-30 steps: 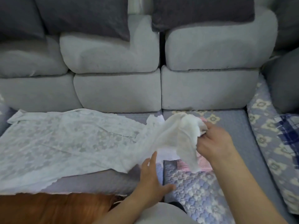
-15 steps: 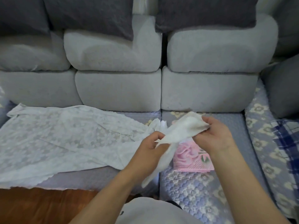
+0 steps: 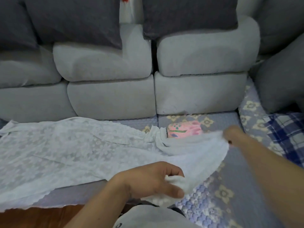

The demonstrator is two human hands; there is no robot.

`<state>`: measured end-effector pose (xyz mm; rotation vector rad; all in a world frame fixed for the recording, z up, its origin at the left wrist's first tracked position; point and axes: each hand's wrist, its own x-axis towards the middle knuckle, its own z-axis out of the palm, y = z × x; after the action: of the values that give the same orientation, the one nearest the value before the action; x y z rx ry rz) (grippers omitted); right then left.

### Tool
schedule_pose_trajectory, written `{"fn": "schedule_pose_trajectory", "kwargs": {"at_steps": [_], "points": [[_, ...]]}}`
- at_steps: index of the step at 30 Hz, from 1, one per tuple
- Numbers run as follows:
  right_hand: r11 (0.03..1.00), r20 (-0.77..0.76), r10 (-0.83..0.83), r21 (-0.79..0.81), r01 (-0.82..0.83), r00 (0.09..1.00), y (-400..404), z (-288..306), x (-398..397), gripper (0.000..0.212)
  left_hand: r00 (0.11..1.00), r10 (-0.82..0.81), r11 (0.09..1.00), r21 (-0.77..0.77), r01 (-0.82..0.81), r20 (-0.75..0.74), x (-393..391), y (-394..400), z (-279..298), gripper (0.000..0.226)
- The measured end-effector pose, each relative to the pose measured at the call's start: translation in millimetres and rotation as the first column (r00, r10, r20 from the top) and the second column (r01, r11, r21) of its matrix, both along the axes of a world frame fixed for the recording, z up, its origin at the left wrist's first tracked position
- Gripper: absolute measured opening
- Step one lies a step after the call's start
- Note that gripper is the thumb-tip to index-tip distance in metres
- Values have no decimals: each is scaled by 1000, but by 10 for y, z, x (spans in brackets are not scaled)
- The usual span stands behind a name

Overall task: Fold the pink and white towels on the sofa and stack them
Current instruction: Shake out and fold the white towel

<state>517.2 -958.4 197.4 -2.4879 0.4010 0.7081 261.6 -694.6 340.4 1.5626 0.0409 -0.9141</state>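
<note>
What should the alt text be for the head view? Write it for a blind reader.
Two hands stretch a white towel over a sofa seat: left hand grips its near corner, right hand its far edge. A folded pink towel lies behind it, a white lace cloth to the left.

White towel [image 3: 194,153] hides the pink towel's [image 3: 184,130] near edge; right hand [image 3: 233,134] blurred

Light grey sofa [image 3: 197,92] with blocky back cushions in two stacked rows. Dark grey throw pillows [image 3: 74,20] lean along the top; another dark pillow [image 3: 283,86] at right. Seat covered by blue-grey quilted floral cover [image 3: 230,186]. Blue plaid cloth [image 3: 286,134] at right edge. Reddish-brown wood floor [image 3: 41,216] bottom left. Soft, dim indoor light.
</note>
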Motion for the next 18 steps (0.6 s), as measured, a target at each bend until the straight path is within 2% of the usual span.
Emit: {"fn": "schedule_pose_trajectory", "kwargs": {"at_steps": [1, 2, 4, 5, 6, 7, 9, 11, 13, 15, 16, 17, 18], "points": [[982, 98, -65, 182, 47, 993, 144, 271, 108, 24, 999, 25, 999, 21, -25, -21, 21, -53, -53, 12], [916, 206, -158, 397, 65, 966, 259, 547, 239, 18, 993, 103, 994, 51, -100, -57, 57, -109, -120, 13], [679, 287, -424, 728, 92, 859, 361, 1037, 437, 17, 958, 283, 945, 181, -272, -40, 124, -233, -301, 17], [594, 274, -527, 796, 118, 804, 339, 1183, 532, 18, 939, 342, 909, 245, -338, 28, 156, -296, -385, 18], [543, 270, -588, 830, 124, 762, 285, 1282, 615, 19, 928, 365, 890, 266, -371, 71, 180, -367, -445, 19], [578, 278, -600, 799, 165, 750, 185, 1288, 688, 23, 930, 360, 898, 246, -366, 69, 196, -434, -476, 18], [642, 247, -600, 716, 275, 761, -26, 1172, 716, 28, 952, 306, 944, 138, -298, -36, 218, -547, -501, 13], [648, 164, -570, 692, 318, 805, -291, 933, 689, 20, 956, 242, 969, -10, -247, -167, 251, -657, -516, 9], [605, 77, -577, 709, 362, 813, -546, 677, 597, 26, 948, 245, 964, -54, -260, -202, 322, -774, -507, 7], [460, -76, -584, 789, 407, 808, -686, 451, 396, 37, 949, 299, 953, 80, -292, -98, 448, -874, -528, 12], [371, -170, -578, 816, 443, 798, -703, 324, 232, 35, 946, 322, 940, 132, -316, -30, 518, -931, -576, 11], [355, -209, -575, 807, 472, 791, -668, 223, 51, 28, 937, 349, 928, 137, -347, 4, 585, -989, -606, 11], [381, -219, -578, 779, 497, 786, -560, 198, -236, 21, 926, 378, 919, 112, -377, 8, 660, -1041, -648, 13]]}}
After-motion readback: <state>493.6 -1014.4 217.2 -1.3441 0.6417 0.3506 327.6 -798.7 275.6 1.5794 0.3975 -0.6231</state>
